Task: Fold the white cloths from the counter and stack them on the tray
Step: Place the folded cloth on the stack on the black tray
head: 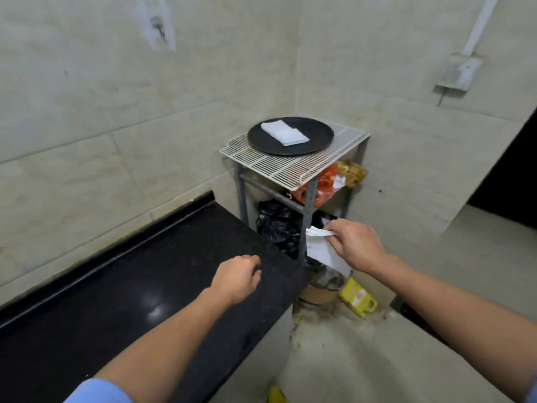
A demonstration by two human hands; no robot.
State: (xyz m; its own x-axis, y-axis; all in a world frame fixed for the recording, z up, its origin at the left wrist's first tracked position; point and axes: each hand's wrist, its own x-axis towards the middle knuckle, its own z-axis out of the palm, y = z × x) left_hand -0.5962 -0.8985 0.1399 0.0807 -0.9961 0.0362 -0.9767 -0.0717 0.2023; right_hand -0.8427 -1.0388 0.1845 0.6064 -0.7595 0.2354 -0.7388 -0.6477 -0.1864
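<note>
Beneath the left hand [236,279], its fingers loosely curled and idle, runs the black counter [130,286]. Beyond the fingers, a wire rack [261,162] bears the round tray [316,138] with folded cloths [283,132]. The right hand [357,245] pinches a folded white cloth [319,253]. This looks like the carrying step, and the next move calls for laying it squarely on that stack.

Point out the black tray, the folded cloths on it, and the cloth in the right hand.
black tray [318,132]: head view, bare surface right of the stack.
folded cloths [283,131]: head view, top of the stack.
held cloth [322,254]: head view, its hanging lower part.
</note>
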